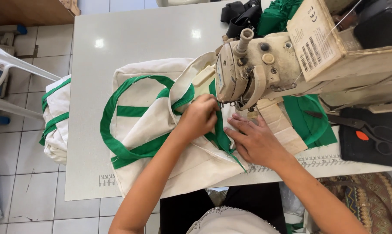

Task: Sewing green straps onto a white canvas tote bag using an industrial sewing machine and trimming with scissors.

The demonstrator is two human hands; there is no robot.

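The right hand [257,141] lies flat, fingers spread, on the cream tote bag [161,125] at the table's [131,39] near edge. At its ten o'clock, the left hand [200,116] pinches the bag's green trim [222,138]. The sewing machine [256,69] stands just beyond, at twelve o'clock.

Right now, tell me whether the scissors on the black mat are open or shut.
Shut. The scissors lie flat on the black mat, blades together in one dark line, right of the sewing machine.
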